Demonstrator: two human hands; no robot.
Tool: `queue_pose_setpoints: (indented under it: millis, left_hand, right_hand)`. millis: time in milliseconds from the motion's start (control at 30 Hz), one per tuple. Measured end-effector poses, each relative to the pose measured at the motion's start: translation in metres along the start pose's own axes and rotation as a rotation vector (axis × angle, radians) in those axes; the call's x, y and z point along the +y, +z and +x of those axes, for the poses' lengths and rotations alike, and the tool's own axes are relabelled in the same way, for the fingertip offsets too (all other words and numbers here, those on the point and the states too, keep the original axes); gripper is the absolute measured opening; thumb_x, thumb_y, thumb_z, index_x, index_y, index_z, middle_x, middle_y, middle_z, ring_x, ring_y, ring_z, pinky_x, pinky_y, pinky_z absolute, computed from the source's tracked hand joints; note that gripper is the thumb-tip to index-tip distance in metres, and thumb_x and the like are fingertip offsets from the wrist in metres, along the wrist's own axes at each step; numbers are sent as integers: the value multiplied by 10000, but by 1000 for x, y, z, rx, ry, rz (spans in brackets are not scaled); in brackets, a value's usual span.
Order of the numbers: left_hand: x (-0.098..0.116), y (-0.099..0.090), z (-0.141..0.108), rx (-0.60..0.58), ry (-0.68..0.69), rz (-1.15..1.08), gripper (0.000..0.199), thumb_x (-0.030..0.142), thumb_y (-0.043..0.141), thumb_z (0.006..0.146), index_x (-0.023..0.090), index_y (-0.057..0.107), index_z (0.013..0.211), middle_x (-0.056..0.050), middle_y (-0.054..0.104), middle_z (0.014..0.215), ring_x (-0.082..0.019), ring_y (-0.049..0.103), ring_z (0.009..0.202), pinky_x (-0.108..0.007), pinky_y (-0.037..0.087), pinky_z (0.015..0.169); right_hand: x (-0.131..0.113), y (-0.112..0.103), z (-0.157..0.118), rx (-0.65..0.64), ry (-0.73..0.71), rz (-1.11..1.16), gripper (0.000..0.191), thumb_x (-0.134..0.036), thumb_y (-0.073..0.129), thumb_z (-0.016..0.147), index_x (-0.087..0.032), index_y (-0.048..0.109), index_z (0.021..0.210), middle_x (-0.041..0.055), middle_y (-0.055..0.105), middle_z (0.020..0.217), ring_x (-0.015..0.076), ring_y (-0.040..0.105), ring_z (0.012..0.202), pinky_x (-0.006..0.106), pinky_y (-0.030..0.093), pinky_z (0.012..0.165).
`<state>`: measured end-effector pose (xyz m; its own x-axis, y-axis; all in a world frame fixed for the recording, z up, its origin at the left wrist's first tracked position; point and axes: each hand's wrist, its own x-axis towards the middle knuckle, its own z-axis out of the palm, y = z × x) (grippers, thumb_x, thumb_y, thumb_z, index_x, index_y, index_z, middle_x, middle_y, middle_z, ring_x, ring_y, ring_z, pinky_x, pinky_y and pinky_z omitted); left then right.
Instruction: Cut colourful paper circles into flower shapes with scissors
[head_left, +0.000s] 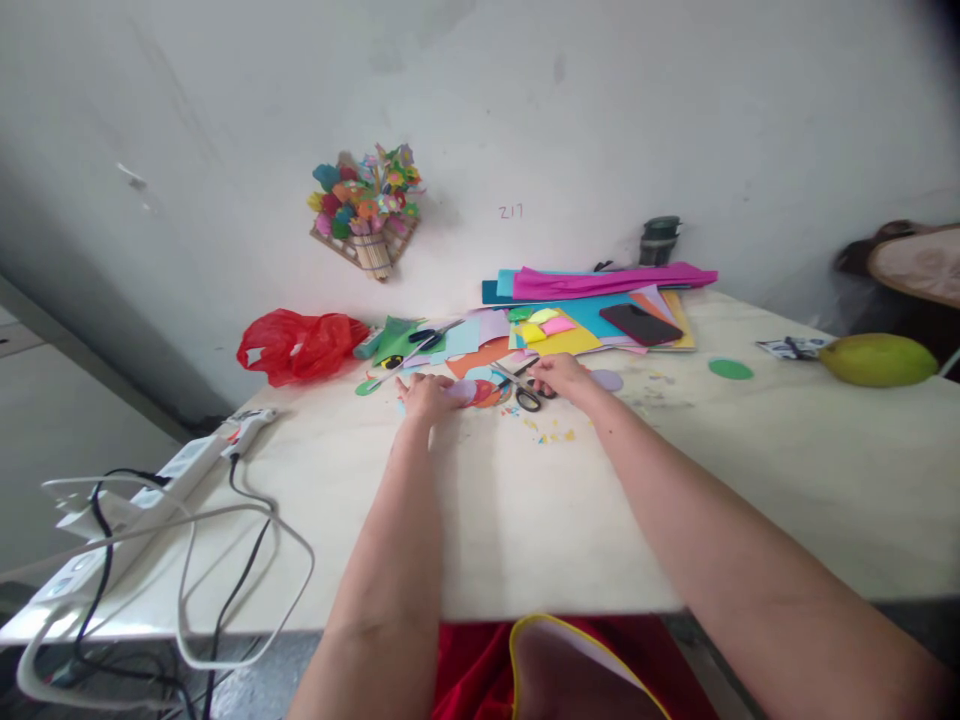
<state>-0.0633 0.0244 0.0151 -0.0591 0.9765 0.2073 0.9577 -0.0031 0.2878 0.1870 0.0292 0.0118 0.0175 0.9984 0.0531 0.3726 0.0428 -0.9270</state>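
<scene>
My left hand (426, 396) lies low on the table with its fingers spread, beside a lilac paper piece (461, 393) and a red-orange paper disc (482, 392). My right hand (561, 377) is closed in a pinch over the handles of a pair of scissors (528, 399). What its fingertips hold is too small to make out. The scissors have black handles and point up and left, with a thin dark strip crossing their blades. Small paper scraps (555, 437) are scattered just in front.
Coloured paper sheets (581, 335), a phone (641, 324) and dark-handled scissors (427, 339) lie behind my hands. A red plastic bag (300, 345) is at left, with a power strip (191, 458) and cables nearer. To the right are a green disc (730, 369) and a yellow-green fruit (877, 360).
</scene>
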Motion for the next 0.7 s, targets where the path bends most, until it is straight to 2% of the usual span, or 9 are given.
queue_pose_setpoints:
  millis: [167, 400, 700]
  left_hand:
    - [-3, 6, 3, -3, 26, -39, 305, 458, 755, 709, 281, 760, 958, -128, 720, 1205, -402, 427, 1362, -693, 38, 1165]
    - [-4, 9, 3, 13, 13, -39, 247, 453, 756, 723, 270, 744, 888, -116, 699, 1231, -407, 433, 1351, -690, 70, 1169]
    - [-6, 13, 5, -6, 29, -13, 304, 467, 721, 757, 280, 735, 997, -119, 689, 1252, -402, 438, 1355, -676, 63, 1172]
  right_hand:
    - [6, 2, 6, -15, -12, -2, 261, -87, 636, 847, -152, 622, 595, -18, 611, 496, 60, 447, 379, 175, 357, 421]
    - [8, 2, 7, -8, -9, -15, 278, -82, 637, 851, -155, 619, 583, -22, 606, 500, 59, 456, 383, 172, 354, 420]
    - [8, 2, 7, -10, -13, -12, 294, -76, 606, 866, -154, 610, 583, -29, 595, 492, 60, 449, 384, 180, 363, 432]
